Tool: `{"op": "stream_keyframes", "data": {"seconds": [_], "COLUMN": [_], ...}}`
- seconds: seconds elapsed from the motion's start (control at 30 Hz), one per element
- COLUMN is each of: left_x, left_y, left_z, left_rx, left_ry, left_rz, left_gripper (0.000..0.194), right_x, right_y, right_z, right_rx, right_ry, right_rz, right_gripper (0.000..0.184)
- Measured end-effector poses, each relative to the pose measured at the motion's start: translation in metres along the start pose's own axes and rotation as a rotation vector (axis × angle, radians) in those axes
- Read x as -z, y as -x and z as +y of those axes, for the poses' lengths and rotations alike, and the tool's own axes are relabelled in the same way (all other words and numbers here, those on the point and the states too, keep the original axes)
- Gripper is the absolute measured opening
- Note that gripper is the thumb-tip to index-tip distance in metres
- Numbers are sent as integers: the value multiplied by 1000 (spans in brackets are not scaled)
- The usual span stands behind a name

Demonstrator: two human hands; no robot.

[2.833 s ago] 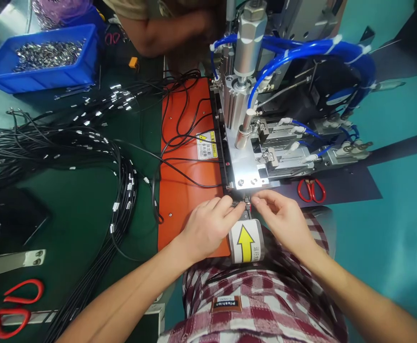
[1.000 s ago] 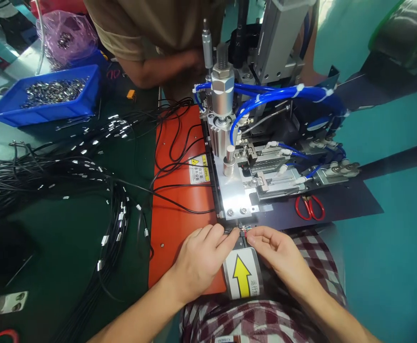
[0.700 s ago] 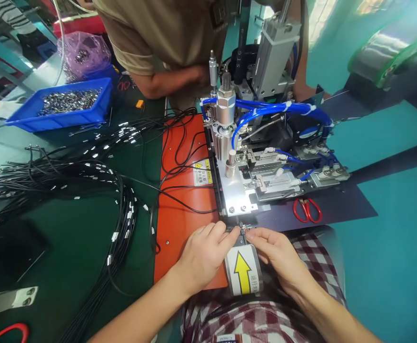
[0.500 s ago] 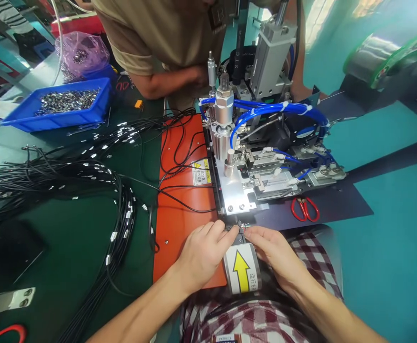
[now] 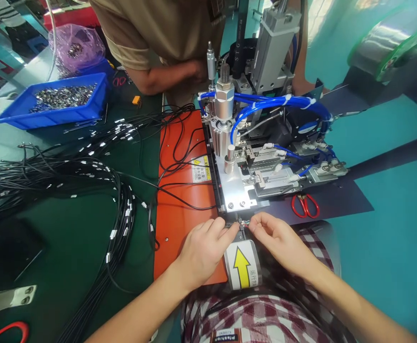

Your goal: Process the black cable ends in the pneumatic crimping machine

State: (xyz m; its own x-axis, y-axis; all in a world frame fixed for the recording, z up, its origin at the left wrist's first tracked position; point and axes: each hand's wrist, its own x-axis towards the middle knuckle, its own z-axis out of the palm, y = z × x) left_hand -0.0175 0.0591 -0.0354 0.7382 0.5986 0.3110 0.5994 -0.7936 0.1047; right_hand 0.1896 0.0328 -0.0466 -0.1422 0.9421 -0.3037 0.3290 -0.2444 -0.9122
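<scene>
At the front end of the machine (image 5: 234,186), my left hand (image 5: 205,247) is closed on a black cable, most of which its fingers cover. Thin coloured wires (image 5: 244,223) stick out of the cable's end, over a small dark fixture (image 5: 242,233). My right hand (image 5: 278,238) pinches the tips of these wires between thumb and forefinger. Just below both hands is a white label with a yellow arrow (image 5: 242,267). Under my left hand lies an orange plate (image 5: 180,224), crossed farther back by several black cables (image 5: 183,202).
Bundled black cables (image 5: 123,209) spread over the green mat at left, below a blue bin (image 5: 51,116) of small metal parts. Red-handled scissors (image 5: 304,206) lie right of the machine. Opposite stands another person (image 5: 130,43), one forearm by the machine. A wire spool (image 5: 390,52) is at upper right.
My right hand has shifted slightly right and up, its fingers now more curled at the wire tips. My left hand stays in nearly the same place.
</scene>
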Motion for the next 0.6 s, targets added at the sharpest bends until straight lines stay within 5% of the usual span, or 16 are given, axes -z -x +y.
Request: {"op": "stream_keyframes", "data": {"seconds": [0.6], "left_x": [0], "left_y": [-2], "left_z": [0], "left_rx": [-4], "left_ry": [-25], "left_rz": [-16], "left_gripper": [31], "right_x": [-1], "right_y": [-4], "right_z": [3], "right_rx": [36], "right_ry": [-19], "right_rz": [52], "right_gripper": [23]}}
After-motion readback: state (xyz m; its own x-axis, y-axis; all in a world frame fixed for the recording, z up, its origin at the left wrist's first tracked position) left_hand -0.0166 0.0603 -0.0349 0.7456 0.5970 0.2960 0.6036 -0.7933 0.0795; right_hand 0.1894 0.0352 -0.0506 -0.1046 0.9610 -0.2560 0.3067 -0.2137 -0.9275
